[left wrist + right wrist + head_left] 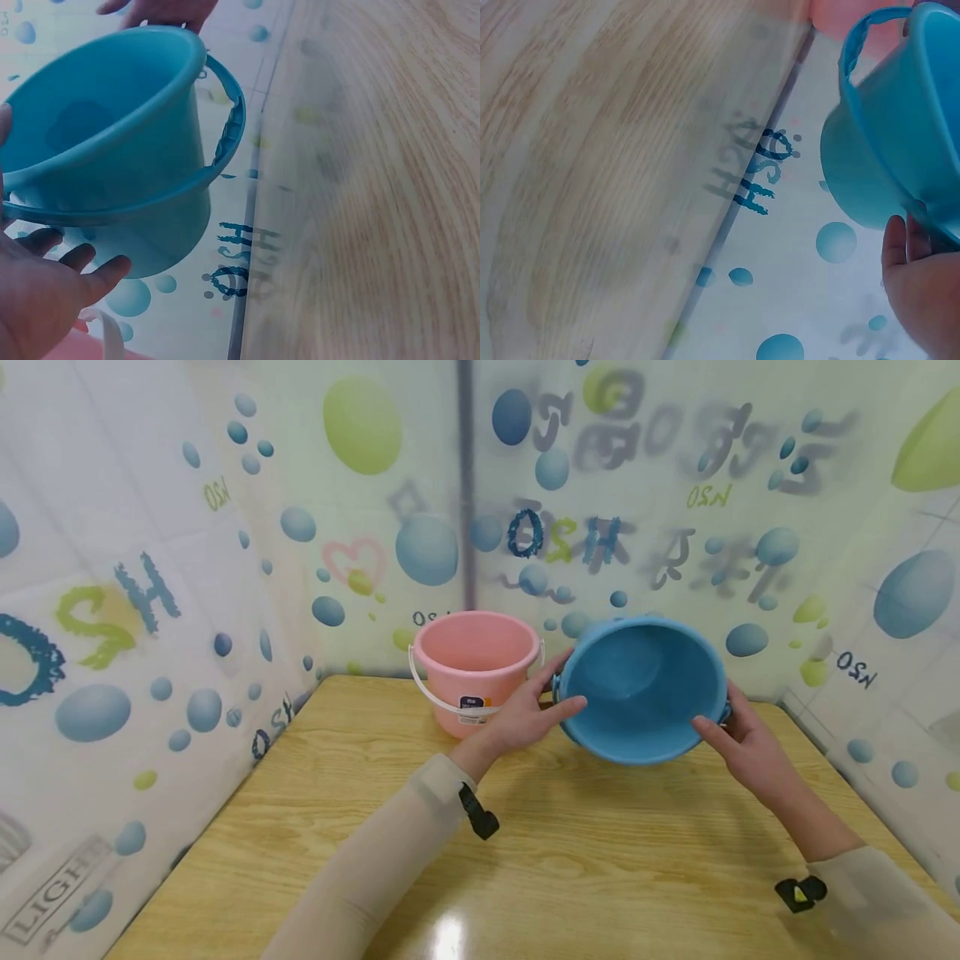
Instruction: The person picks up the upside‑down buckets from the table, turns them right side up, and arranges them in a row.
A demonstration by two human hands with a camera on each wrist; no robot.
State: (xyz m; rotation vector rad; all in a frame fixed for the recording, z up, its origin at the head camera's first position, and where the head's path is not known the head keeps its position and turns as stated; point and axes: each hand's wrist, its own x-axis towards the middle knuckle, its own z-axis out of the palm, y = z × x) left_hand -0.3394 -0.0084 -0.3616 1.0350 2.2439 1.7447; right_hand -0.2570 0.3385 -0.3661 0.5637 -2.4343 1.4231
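A blue plastic bucket (641,693) is tilted so that its mouth faces the head camera; both hands hold it up, off the table. My left hand (523,717) grips its left side, thumb at the rim and fingers outside. On the opposite side my right hand (753,758) grips the rim in the same way, its fingers partly hidden behind the bucket. In the left wrist view the blue handle (229,135) hangs along the bucket's outside. Just behind my left hand stands a pink bucket (498,681), upright, its white handle (427,692) lowered over the front.
A wood-grain table (600,860) lies under the buckets. Walls covered with a patterned sheet (420,443) of bubbles and letters enclose its back and both sides. The pink bucket stands near the back edge, close to the blue one.
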